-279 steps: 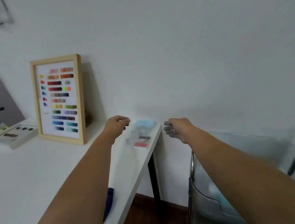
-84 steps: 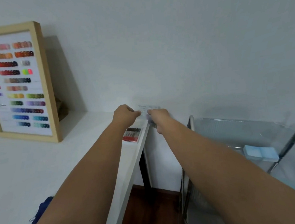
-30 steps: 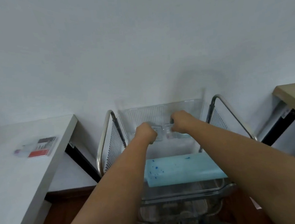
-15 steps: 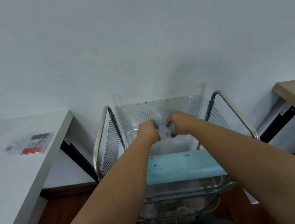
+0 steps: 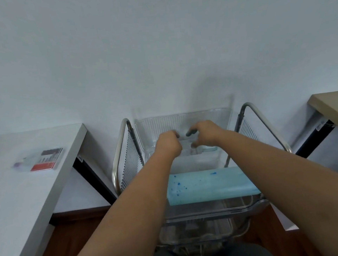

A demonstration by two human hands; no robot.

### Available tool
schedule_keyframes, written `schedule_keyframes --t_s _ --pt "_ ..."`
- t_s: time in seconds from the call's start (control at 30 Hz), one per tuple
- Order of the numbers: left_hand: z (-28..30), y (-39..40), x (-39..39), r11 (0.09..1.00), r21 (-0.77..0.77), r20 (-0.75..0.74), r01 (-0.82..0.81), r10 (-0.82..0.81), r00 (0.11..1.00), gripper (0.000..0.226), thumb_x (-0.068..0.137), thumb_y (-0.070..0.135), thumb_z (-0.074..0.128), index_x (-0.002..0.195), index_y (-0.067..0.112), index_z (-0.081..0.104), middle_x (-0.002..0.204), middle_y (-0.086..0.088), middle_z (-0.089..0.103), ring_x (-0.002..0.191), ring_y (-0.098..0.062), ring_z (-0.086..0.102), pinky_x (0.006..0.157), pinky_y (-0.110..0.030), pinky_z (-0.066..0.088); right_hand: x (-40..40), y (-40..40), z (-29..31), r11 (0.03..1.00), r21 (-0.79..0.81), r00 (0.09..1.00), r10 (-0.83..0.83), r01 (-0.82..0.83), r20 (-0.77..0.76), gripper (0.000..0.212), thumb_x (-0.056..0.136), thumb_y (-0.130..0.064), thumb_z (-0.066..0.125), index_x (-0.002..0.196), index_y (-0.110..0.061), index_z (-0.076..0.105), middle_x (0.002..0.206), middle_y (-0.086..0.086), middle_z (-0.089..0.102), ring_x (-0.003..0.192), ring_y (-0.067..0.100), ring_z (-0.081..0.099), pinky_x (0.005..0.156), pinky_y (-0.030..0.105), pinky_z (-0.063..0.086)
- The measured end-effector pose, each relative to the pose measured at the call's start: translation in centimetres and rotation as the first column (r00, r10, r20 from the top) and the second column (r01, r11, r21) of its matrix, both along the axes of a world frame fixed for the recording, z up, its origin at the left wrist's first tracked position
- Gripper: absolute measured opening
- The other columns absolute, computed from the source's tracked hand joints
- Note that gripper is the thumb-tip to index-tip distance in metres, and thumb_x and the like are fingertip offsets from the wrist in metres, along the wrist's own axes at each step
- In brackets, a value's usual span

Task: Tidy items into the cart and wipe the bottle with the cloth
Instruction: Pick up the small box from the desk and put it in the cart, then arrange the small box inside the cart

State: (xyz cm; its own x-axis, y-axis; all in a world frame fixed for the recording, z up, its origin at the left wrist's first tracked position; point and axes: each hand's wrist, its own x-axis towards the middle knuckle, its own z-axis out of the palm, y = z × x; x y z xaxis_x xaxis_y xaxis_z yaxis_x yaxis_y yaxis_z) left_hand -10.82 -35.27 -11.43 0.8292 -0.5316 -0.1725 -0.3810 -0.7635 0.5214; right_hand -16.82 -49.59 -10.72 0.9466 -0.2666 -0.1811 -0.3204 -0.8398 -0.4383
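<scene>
A clear plastic cart [image 5: 183, 119] with metal side rails stands against the wall in front of me. Both my hands reach into its top tray. A small clear case [image 5: 188, 149] lies on the tray floor between them. My left hand [image 5: 168, 144] is curled at the case's left end; its fingertips are hidden. My right hand [image 5: 205, 134] hovers at the right end with finger and thumb spread apart. A light blue cloth [image 5: 209, 185] with dark blue specks lies across the tray's near edge. No bottle is in view.
A white table [image 5: 11, 196] on the left carries a flat clear pack with a red label [image 5: 43, 160]. A wooden tabletop [image 5: 336, 104] juts in at the right. A pale blue item [image 5: 209, 150] sits in the tray. Lower cart tiers [image 5: 194, 231] hold blurred things.
I carried the clear case from the white table into the cart's top tray. In the last half second my hands drew slightly apart and my right fingers spread off the case.
</scene>
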Motion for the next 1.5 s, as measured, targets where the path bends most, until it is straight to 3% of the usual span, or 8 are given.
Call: schedule_keyframes --t_s 0.17,0.4,0.67,0.83,0.97,1.17,1.3,1.5 --pt "6.5 3.4 0.1 0.966 -0.248 0.133 -0.071 0.106 0.985 0.046 0.088 -0.004 0.049 0.122 0.022 0.064 0.126 -0.005 0.062 0.102 -0.02 0.062 0.08 -0.026 0.05 0.3 3.3 3.7 0.916 0.394 0.938 -0.2 0.076 0.284 0.018 0.081 -0.011 0.071 0.096 -0.021 0.072 0.087 0.0 0.069 0.08 0.013 0.063 0.074 0.025 0.05" --pt "13.2 15.9 3.6 0.851 -0.522 0.188 -0.056 0.18 0.965 0.026 0.088 0.013 0.064 0.109 0.028 0.069 0.101 0.006 0.068 0.085 -0.009 0.066 0.054 -0.003 0.043 3.1 12.3 9.2 0.825 0.557 0.851 -0.223 -0.094 0.475 0.022 0.08 -0.007 0.059 0.083 -0.025 0.072 0.077 0.003 0.068 0.067 0.014 0.062 0.068 0.029 0.052" --pt "10.4 31.0 10.5 0.879 -0.311 0.182 -0.362 0.429 0.885 0.033 0.087 0.015 0.068 0.118 0.024 0.067 0.114 0.001 0.069 0.1 -0.019 0.063 0.079 -0.031 0.052 7.7 21.1 9.7 0.894 0.369 0.899 0.08 -0.256 0.431 0.018 0.084 -0.017 0.06 0.095 -0.027 0.071 0.084 -0.008 0.063 0.068 0.002 0.056 0.053 0.009 0.037" --pt "8.2 35.2 12.8 0.876 -0.241 0.147 -0.417 0.458 0.877 0.041 0.085 0.017 0.072 0.125 0.025 0.064 0.121 0.0 0.066 0.075 -0.002 0.06 0.058 -0.015 0.042 10.6 24.6 8.4 0.909 0.291 0.919 0.19 -0.298 0.346 0.025 0.085 -0.016 0.059 0.108 -0.02 0.067 0.109 0.003 0.064 0.086 0.015 0.058 0.069 0.019 0.042" --pt "6.6 36.3 13.8 0.879 -0.166 0.114 -0.447 0.467 0.877 0.044 0.086 0.038 0.072 0.127 0.025 0.063 0.124 -0.002 0.064 0.09 -0.015 0.058 0.078 -0.025 0.043 12.4 27.2 7.8 0.898 0.213 0.91 0.331 -0.385 0.25 0.039 0.082 -0.028 0.069 0.121 -0.021 0.061 0.127 0.001 0.057 0.113 0.016 0.054 0.085 0.021 0.038" --pt "6.3 36.4 14.0 0.842 -0.071 0.037 -0.534 0.538 0.842 0.059 0.073 0.066 0.071 0.108 0.019 0.072 0.093 0.003 0.065 0.079 -0.015 0.058 0.068 -0.028 0.043 13.3 30.6 6.6 0.874 0.056 0.869 0.468 -0.482 0.161 0.061 0.071 -0.047 0.077 0.126 -0.027 0.057 0.122 -0.004 0.055 0.111 0.014 0.05 0.066 0.019 0.031" --pt "7.2 35.8 13.7 0.852 -0.042 -0.043 -0.522 0.521 0.853 0.047 0.072 0.057 0.077 0.09 0.015 0.073 0.078 -0.001 0.067 0.073 -0.017 0.062 0.063 -0.029 0.05 13.0 31.5 6.5 0.881 0.005 0.863 0.461 -0.473 0.208 0.059 0.069 -0.039 0.076 0.124 -0.025 0.06 0.116 -0.006 0.061 0.102 0.012 0.055 0.056 0.014 0.032" --pt "8.7 34.7 12.0 0.764 -0.314 -0.294 -0.563 0.486 0.823 0.036 0.079 0.018 0.082 0.105 0.009 0.06 0.104 -0.016 0.067 0.087 -0.027 0.069 0.068 -0.03 0.058 12.1 31.0 7.1 0.898 -0.062 0.854 0.435 -0.436 0.287 0.058 0.063 -0.033 0.075 0.12 -0.024 0.064 0.111 -0.004 0.064 0.098 0.013 0.052 0.057 0.012 0.029"
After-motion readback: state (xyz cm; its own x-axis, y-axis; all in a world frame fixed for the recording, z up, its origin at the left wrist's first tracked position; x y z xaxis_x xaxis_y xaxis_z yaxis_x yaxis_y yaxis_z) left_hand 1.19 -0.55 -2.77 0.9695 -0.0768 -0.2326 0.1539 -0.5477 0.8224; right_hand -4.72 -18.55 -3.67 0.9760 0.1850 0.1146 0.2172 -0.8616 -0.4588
